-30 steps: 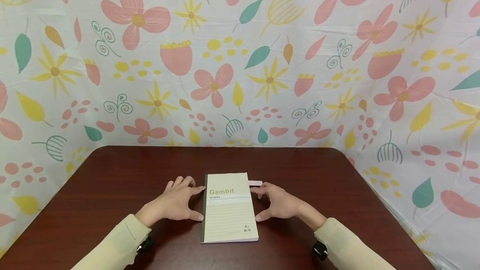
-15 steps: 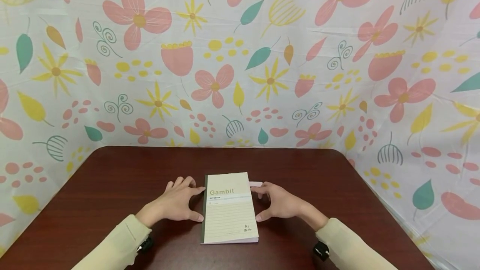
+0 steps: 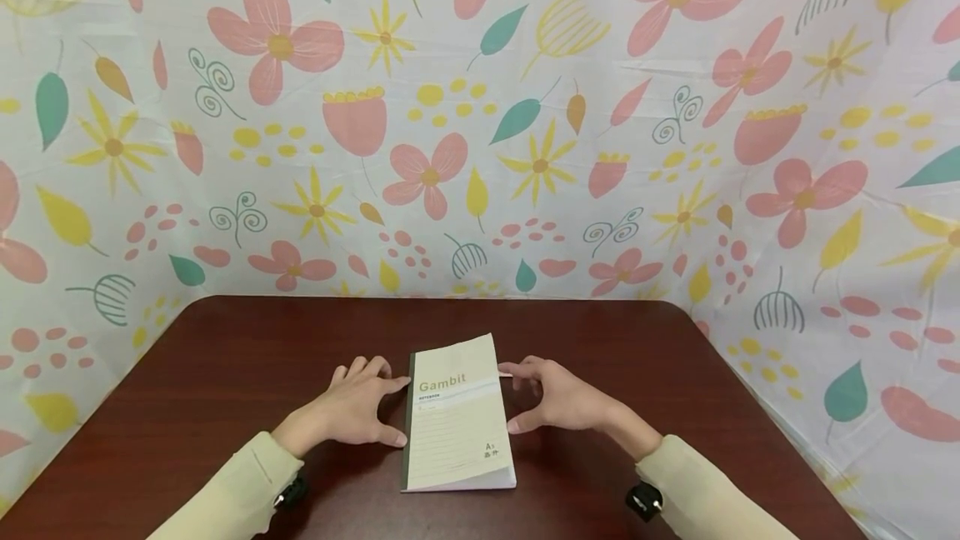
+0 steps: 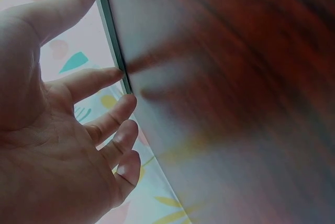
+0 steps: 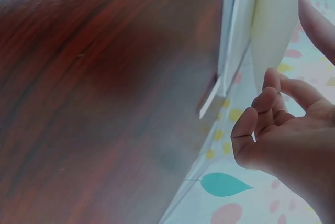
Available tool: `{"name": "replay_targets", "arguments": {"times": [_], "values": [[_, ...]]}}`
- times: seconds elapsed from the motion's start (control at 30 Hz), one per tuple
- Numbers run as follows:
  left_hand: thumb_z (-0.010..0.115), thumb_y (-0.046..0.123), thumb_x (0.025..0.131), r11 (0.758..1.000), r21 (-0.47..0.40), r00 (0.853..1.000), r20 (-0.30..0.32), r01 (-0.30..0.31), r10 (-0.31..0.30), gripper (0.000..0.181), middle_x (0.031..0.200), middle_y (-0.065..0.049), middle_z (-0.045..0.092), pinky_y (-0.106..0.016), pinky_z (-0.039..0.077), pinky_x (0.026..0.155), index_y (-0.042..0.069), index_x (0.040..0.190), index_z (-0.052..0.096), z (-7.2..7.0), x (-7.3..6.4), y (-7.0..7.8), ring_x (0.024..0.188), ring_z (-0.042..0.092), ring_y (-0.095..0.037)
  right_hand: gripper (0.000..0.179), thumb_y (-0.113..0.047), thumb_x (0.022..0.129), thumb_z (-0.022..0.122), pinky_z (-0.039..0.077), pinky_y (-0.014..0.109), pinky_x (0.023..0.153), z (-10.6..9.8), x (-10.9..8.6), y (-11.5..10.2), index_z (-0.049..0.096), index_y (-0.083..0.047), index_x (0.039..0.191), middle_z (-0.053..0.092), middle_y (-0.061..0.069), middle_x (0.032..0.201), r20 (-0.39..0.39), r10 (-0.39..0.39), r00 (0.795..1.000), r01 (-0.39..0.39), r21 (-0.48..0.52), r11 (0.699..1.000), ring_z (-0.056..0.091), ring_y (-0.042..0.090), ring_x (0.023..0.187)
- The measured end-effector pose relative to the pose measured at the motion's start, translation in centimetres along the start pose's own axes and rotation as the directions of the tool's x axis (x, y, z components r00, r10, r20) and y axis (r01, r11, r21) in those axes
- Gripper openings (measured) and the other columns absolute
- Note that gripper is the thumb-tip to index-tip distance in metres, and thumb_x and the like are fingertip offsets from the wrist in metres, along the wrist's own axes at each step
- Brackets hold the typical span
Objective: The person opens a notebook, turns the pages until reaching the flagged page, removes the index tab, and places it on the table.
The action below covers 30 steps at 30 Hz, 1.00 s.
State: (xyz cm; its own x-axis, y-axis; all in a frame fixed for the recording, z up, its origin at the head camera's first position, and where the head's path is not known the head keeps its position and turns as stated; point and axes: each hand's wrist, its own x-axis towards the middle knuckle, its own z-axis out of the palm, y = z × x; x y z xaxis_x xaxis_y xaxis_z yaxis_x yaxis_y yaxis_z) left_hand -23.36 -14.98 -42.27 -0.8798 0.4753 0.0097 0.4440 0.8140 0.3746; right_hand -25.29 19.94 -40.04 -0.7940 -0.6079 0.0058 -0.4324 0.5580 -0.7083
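A cream notebook with "Gambit" on its cover and a dark spine lies on the table in the head view. My left hand touches the spine with thumb and forefinger spread apart. In the left wrist view, the spine meets those fingertips. My right hand is at the opposite long edge, thumb and forefinger apart along the front cover. That cover is raised off the pages, as the right wrist view shows the cover tilted away. A pale tab sticks out from the pages.
The notebook lies on a dark reddish-brown table with rounded far corners. Floral-patterned cloth hangs behind the table and along both sides. Both forearms wear light sleeves, with a small black device at each wrist.
The notebook's front cover has risen along its right edge, its far corner highest. My right thumb and forefinger have shifted slightly with it. My left hand stays at the spine.
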Motion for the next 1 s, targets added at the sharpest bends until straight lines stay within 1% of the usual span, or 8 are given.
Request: {"name": "replay_targets", "arguments": {"times": [0.23,0.37,0.47,0.6,0.83,1.0], "values": [[0.095,0.048,0.072,1.0,-0.004,1.0,-0.006,0.0,0.0,0.089,0.123,-0.003,0.051,-0.047,0.03,0.082,0.007,0.145,0.065,0.1,0.0,0.0,0.107,0.041,-0.025,0.087,-0.027,0.081,0.093,0.04,0.03,0.071,0.2,0.0,-1.2,0.053,-0.001,0.154,0.058,0.011,0.108,-0.035,-0.027,0.999,0.027,0.015,1.0,0.049,0.026,0.09],[0.095,0.049,0.072,1.0,-0.01,1.0,-0.006,-0.006,0.006,0.09,0.124,-0.003,0.051,-0.047,0.03,0.082,0.007,0.145,0.065,0.1,0.0,-0.1,0.108,0.041,-0.025,0.086,-0.028,0.082,0.092,0.041,0.03,0.074,0.2,0.2,-2.0,0.053,-0.002,0.154,0.058,0.012,0.109,-0.052,-0.049,0.997,0.051,0.046,0.998,0.049,0.028,0.089],[0.095,0.05,0.072,1.0,-0.013,1.0,-0.001,-0.009,0.009,0.09,0.126,-0.003,0.051,-0.047,0.029,0.082,0.008,0.146,0.064,0.2,0.0,-0.1,0.108,0.04,-0.025,0.084,-0.028,0.084,0.091,0.041,0.031,0.076,0.2,0.4,-2.5,0.053,-0.003,0.154,0.057,0.009,0.107,-0.063,-0.057,0.996,0.062,0.075,0.995,0.048,0.03,0.089],[0.094,0.05,0.073,1.0,-0.009,1.0,0.001,-0.013,0.013,0.09,0.126,-0.002,0.051,-0.047,0.029,0.082,0.008,0.146,0.064,0.2,0.0,-0.2,0.108,0.04,-0.025,0.081,-0.026,0.085,0.09,0.04,0.032,0.075,0.1,0.6,-3.3,0.054,-0.005,0.154,0.054,0.004,0.105,-0.077,-0.06,0.995,0.068,0.098,0.993,0.045,0.031,0.088],[0.094,0.05,0.074,1.0,-0.013,1.0,-0.002,-0.015,0.015,0.09,0.125,-0.002,0.051,-0.047,0.029,0.082,0.007,0.146,0.064,0.0,0.0,-0.2,0.108,0.04,-0.026,0.079,-0.024,0.086,0.089,0.04,0.034,0.076,0.1,0.9,-4.3,0.054,-0.007,0.155,0.053,0.005,0.105,-0.089,-0.055,0.995,0.066,0.123,0.99,0.043,0.028,0.089],[0.093,0.05,0.075,1.0,-0.021,1.0,-0.001,-0.015,0.015,0.089,0.125,-0.002,0.05,-0.047,0.029,0.081,0.006,0.147,0.063,-0.1,-0.1,-0.5,0.108,0.04,-0.025,0.079,-0.025,0.086,0.089,0.04,0.032,0.074,0.1,1.4,-4.7,0.054,-0.006,0.154,0.054,0.004,0.105,-0.097,-0.064,0.993,0.075,0.118,0.99,0.045,0.031,0.089]]}}
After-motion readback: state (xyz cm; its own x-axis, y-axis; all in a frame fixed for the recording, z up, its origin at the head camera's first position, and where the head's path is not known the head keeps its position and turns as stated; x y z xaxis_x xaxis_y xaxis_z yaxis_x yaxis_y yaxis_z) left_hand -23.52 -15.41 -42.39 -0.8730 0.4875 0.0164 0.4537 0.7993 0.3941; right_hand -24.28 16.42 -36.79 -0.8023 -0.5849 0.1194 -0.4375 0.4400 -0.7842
